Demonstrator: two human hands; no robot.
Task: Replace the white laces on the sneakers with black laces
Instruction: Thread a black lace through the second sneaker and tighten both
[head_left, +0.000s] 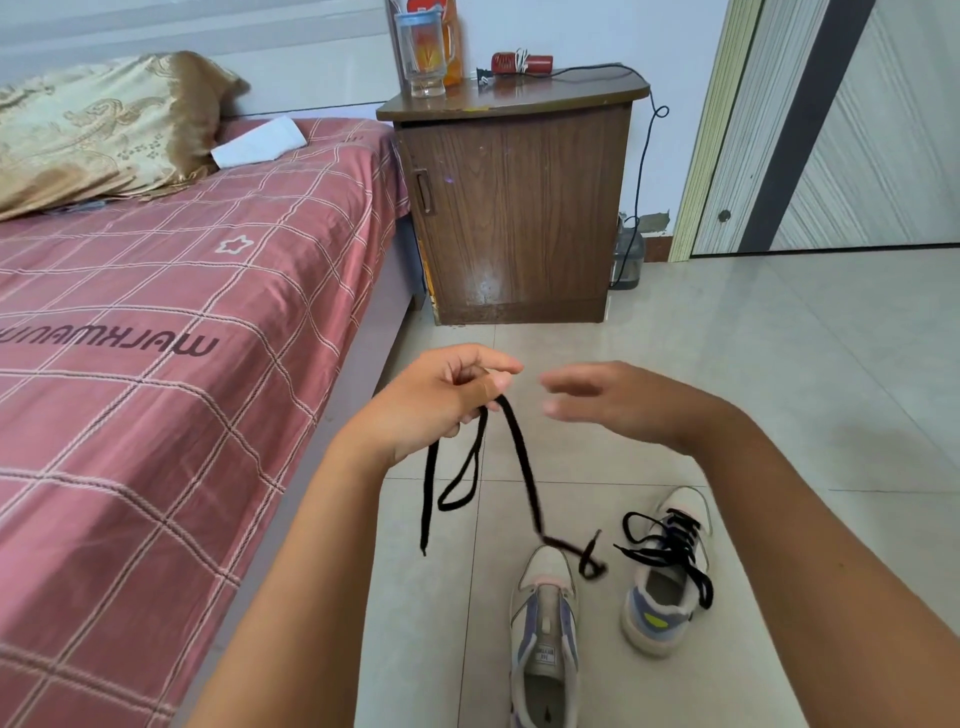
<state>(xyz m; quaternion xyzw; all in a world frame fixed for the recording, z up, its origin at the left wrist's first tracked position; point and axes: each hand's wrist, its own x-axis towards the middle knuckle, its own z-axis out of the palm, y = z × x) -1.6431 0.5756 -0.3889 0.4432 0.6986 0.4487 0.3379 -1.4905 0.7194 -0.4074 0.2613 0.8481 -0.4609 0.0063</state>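
Over the floor, between bed and cabinet: entry for the lacing job as it stands.

Left hand (441, 397): my fingers curl round a black lace (522, 467), thumb and forefinger pinching it near its middle.
Right hand (618, 400): open and blurred, fingers relaxed, holding nothing, just beside the left.
Lace position: one end hangs free below my left wrist, a loop droops beside it, and the long run trails down to a small tangle at the toe of the near sneaker (545, 629).
Near sneaker: on the floor, no lace in its eyelets that I can see.
Far sneaker (665, 577): already threaded in black, its ends loose and untied.
White laces: not in view.

Risk, knot: I judge the tangle at the far end could pull tight if I draw the lace up sharply.
Risk, uneven ends: pinching off-centre would leave one side short once threaded.
Risk, slip: a light pinch may let the lace slide out and fall.
Risk, snag: the trailing end lies near the far sneaker's loose ends and may catch them.

Surroundings: bed (156, 338) close on my left with pillow (98, 124); cabinet (514, 208) ahead carrying a jug (423, 52) and a cable (641, 171); door (857, 130) to the right.
Obstruction: none between my hands and the sneakers; my own forearms cover part of the floor.
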